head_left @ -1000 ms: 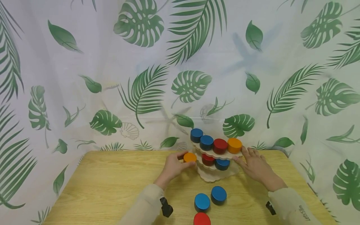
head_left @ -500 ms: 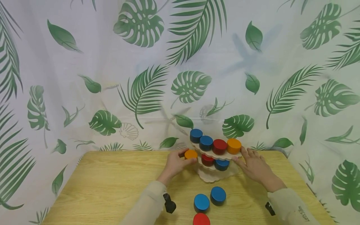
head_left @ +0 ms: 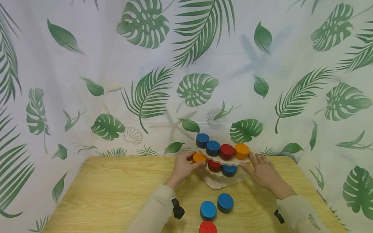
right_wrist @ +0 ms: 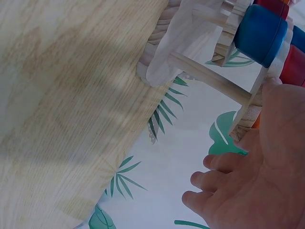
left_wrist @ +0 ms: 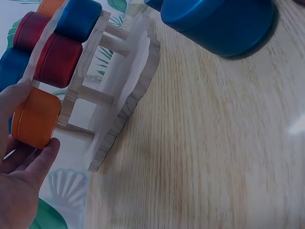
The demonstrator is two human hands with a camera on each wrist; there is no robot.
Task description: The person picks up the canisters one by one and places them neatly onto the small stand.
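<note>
Leaf-printed cloth is hung behind the table. At the middle tier's left end, the orange tin is pinched by the left hand; it should be set gently, while the top tier's right end is gripped by the right hand.

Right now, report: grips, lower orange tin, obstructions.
Left grip pinches lower orange tin at left end of middle tier. Right grip holds top tier. No obstruction seen.

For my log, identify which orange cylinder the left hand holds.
The lower-left orange cylinder; the other orange one stands on the top tier, near the right hand.
</note>
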